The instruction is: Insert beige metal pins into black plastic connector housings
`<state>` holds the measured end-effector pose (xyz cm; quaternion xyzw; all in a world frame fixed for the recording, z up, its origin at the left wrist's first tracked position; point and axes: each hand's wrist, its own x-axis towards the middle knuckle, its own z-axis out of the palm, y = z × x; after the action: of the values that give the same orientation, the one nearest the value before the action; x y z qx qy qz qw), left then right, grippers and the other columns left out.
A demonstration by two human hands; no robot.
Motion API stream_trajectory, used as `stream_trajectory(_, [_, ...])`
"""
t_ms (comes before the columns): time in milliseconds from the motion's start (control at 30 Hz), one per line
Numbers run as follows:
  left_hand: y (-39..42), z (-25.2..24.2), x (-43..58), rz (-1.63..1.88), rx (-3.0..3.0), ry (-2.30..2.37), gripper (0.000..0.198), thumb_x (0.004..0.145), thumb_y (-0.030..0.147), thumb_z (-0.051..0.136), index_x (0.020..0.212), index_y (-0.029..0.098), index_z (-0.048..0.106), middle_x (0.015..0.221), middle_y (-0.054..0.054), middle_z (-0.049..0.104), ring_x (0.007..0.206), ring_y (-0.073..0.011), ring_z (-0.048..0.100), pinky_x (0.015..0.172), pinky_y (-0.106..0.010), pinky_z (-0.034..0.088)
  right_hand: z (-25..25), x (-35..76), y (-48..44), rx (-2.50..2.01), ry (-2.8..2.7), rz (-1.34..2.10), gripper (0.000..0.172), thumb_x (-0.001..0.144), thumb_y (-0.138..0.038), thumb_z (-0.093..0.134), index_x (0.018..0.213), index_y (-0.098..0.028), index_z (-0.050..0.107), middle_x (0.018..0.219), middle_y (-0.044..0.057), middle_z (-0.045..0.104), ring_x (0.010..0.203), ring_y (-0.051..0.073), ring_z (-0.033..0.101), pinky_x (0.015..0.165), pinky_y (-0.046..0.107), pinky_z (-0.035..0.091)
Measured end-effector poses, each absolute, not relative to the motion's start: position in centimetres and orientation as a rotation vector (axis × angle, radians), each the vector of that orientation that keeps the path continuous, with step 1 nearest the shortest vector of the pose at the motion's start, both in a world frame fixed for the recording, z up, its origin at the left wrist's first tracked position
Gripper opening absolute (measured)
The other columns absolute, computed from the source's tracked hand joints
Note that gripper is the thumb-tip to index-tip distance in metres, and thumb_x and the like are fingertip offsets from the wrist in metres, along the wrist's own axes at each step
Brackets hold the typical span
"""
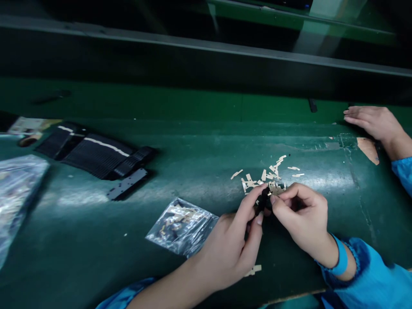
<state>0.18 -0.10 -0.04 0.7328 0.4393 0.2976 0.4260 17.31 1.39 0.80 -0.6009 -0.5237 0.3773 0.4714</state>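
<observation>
My left hand (230, 246) grips a small black part (264, 199) between thumb and fingers, just above the green work surface. Close against that part, my right hand (304, 214) is closed in a pinch; what sits between its fingertips is too small to make out. Thin pale metal pieces (249, 182) lie scattered just beyond both hands. Another metal piece (255, 270) rests below my left hand, partly covered by it. To the left is a clear plastic bag (183, 227) with more small pieces inside, its right edge behind my left hand.
Black parts in rows (96, 154) lie at the left, with a dark flat piece (127, 184) beside them. A larger plastic bag (19, 193) is at the left edge. Another person's hand (375, 122) rests at the far right, and a black piece (313, 105) lies near the back.
</observation>
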Motion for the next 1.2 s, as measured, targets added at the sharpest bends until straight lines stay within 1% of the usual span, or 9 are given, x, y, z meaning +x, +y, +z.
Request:
stream_trajectory(100, [-0.1, 0.2, 0.1, 0.746, 1.848, 1.082, 0.063, 0.101, 0.008, 0.039, 0.160, 0.021, 0.024, 0.073, 0.004, 0.068, 0.047, -0.0122, 0.058, 0.046, -0.022, 0.043, 0.9, 17.3, 1.5, -1.480, -1.271, 0.966, 0.017, 0.079, -0.017, 0.072, 0.065, -0.021, 0.063, 0.053, -0.005, 0.056, 0.046, 0.010, 0.049, 0.046, 0.023, 0.042])
stream_trajectory(200, [-0.1, 0.2, 0.0, 0.737, 1.861, 1.074, 0.062, 0.101, 0.009, 0.039, 0.161, 0.020, 0.023, 0.074, 0.002, 0.068, 0.047, -0.0128, 0.058, 0.045, -0.022, 0.043, 1.0, 17.4, 1.7, -1.488, -1.258, 1.013, 0.014, 0.077, -0.018, 0.072, 0.066, -0.021, 0.064, 0.054, -0.005, 0.058, 0.047, 0.011, 0.050, 0.046, 0.024, 0.042])
stream_trajectory(400, [0.0, 0.1, -0.2, 0.673, 1.876, 1.079, 0.060, 0.102, 0.010, 0.040, 0.160, 0.019, 0.026, 0.075, 0.001, 0.071, 0.054, -0.0149, 0.064, 0.053, -0.024, 0.050, 1.4, 18.1, 2.2, -1.497, -1.206, 1.177, 0.010, 0.073, -0.016, 0.072, 0.065, -0.021, 0.067, 0.055, -0.004, 0.060, 0.048, 0.010, 0.048, 0.046, 0.023, 0.039])
stream_trajectory(533, [0.1, 0.2, -0.3, 0.649, 1.885, 1.054, 0.059, 0.102, 0.009, 0.040, 0.159, 0.021, 0.028, 0.078, 0.001, 0.072, 0.055, -0.0136, 0.065, 0.050, -0.021, 0.046, 1.6, 18.7, 2.7, -1.511, -1.165, 1.346, 0.011, 0.071, -0.018, 0.073, 0.062, -0.020, 0.066, 0.052, -0.004, 0.061, 0.047, 0.010, 0.047, 0.045, 0.022, 0.036])
stream_trajectory(633, [0.2, 0.1, -0.4, 0.641, 1.882, 1.053, 0.058, 0.102, 0.009, 0.040, 0.159, 0.020, 0.029, 0.073, 0.003, 0.070, 0.050, -0.0125, 0.060, 0.047, -0.021, 0.043, 1.8, 19.0, 3.1, -1.520, -1.126, 1.430, 0.012, 0.069, -0.022, 0.073, 0.061, -0.020, 0.065, 0.050, -0.003, 0.062, 0.046, 0.010, 0.047, 0.044, 0.022, 0.035])
stream_trajectory(800, [0.2, -0.1, -0.4, 0.634, 1.867, 1.031, 0.059, 0.102, 0.009, 0.041, 0.159, 0.020, 0.030, 0.076, 0.002, 0.071, 0.050, -0.0121, 0.059, 0.045, -0.021, 0.040, 1.9, 19.2, 3.4, -1.543, -1.116, 1.460, 0.012, 0.068, -0.024, 0.073, 0.061, -0.020, 0.065, 0.051, -0.004, 0.059, 0.046, 0.010, 0.046, 0.045, 0.022, 0.034])
stream_trajectory(900, [0.2, 0.1, -0.4, 0.624, 1.848, 1.041, 0.058, 0.102, 0.010, 0.041, 0.158, 0.021, 0.032, 0.074, 0.003, 0.069, 0.044, -0.0106, 0.054, 0.043, -0.022, 0.040, 1.9, 19.3, 3.3, -1.546, -1.128, 1.463, 0.012, 0.068, -0.023, 0.073, 0.061, -0.020, 0.064, 0.051, -0.004, 0.058, 0.046, 0.010, 0.046, 0.045, 0.023, 0.033])
stream_trajectory(1100, [0.2, 0.4, -0.4, 0.633, 1.787, 1.016, 0.058, 0.104, 0.011, 0.038, 0.160, 0.024, 0.028, 0.079, 0.002, 0.073, 0.047, -0.0112, 0.059, 0.048, -0.022, 0.047, 1.6, 19.4, 3.3, -1.535, -1.110, 1.510, 0.010, 0.067, -0.021, 0.073, 0.062, -0.020, 0.064, 0.051, -0.005, 0.059, 0.046, 0.010, 0.048, 0.045, 0.023, 0.034])
stream_trajectory(1200, [0.3, 0.2, -0.4, 0.639, 1.779, 1.003, 0.058, 0.105, 0.012, 0.039, 0.160, 0.023, 0.029, 0.077, 0.003, 0.072, 0.045, -0.0109, 0.056, 0.047, -0.023, 0.046, 1.6, 19.5, 3.4, -1.520, -1.096, 1.544, 0.009, 0.066, -0.018, 0.072, 0.062, -0.020, 0.064, 0.052, -0.005, 0.061, 0.047, 0.010, 0.049, 0.045, 0.022, 0.035])
